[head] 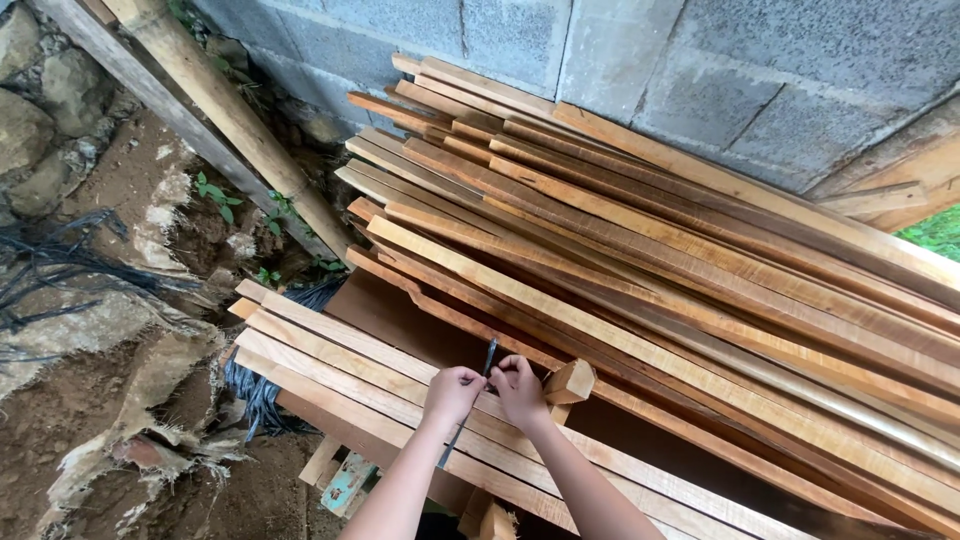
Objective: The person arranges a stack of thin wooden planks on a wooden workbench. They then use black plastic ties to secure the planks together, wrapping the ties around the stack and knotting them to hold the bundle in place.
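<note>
Both hands meet over the lower plank stack: left hand and right hand each pinched on a thin dark strap running up between them, small wood block just right of the right hand, bigger plank pile leaning against the block wall behind.

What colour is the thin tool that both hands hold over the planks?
The thin tool looks dark grey, like metal; the head view shows it.
</note>
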